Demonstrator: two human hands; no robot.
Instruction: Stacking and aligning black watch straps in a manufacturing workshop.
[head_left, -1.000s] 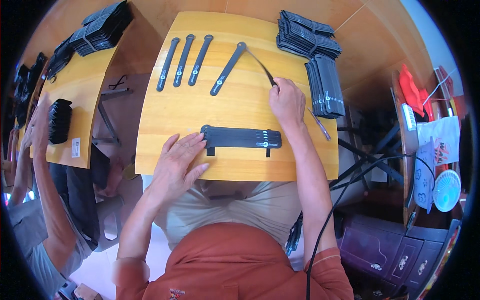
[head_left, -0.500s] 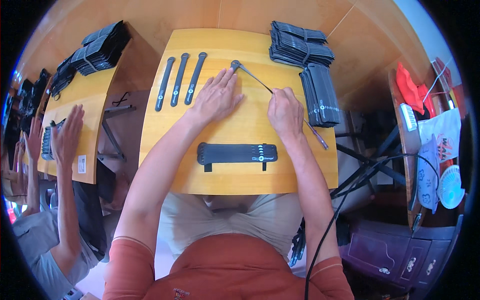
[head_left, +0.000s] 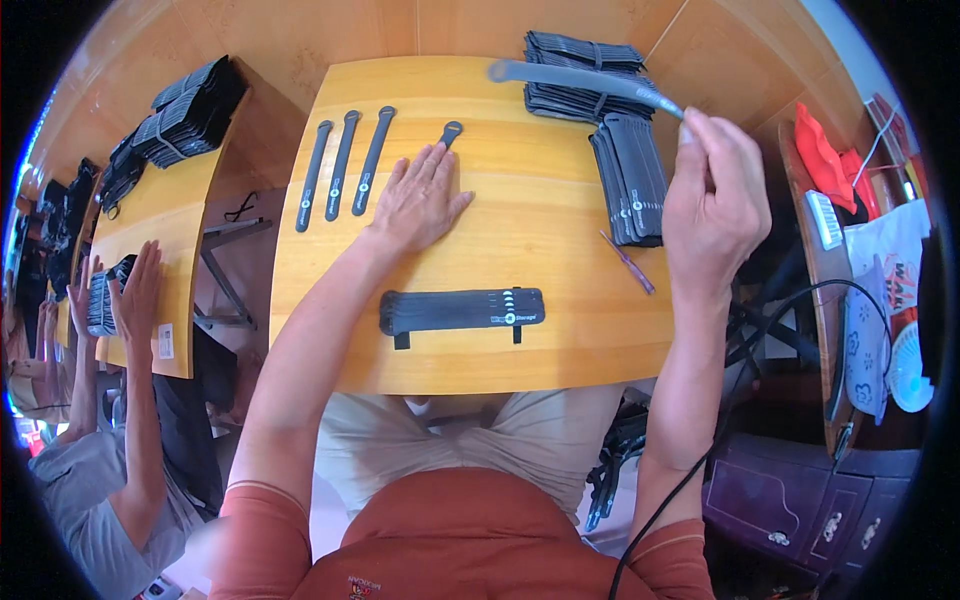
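Pinching that dark strap (head_left: 570, 74) by one end, your right hand (head_left: 715, 190) is up near the right edge of the table (head_left: 545, 225), thumb and fingers closed on it. What could bite you, imo: one end is all you've got, so a quick swing could whip the loose round end around and snag the banded bundle (head_left: 580, 48) behind it, or it could slip out if the pinch slackens. Position-wise, the strap runs out leftward from your fingertips with most of its length free; can't tell if it brushes the bundle.

Your left hand (head_left: 415, 200) lies flat, gripping nothing, over a second strap (head_left: 452, 131) whose round end pokes out past it. Slide that palm and the strap would probably go crooked.

Three more straps (head_left: 342, 163) lie to the left, and a neat stack (head_left: 460, 310) sits nearer you. Over right: a loose pile (head_left: 630, 180) and a thin purple tool (head_left: 627, 262). Further left, a co-worker's hands (head_left: 138, 290) flank another dark stack (head_left: 102, 305).
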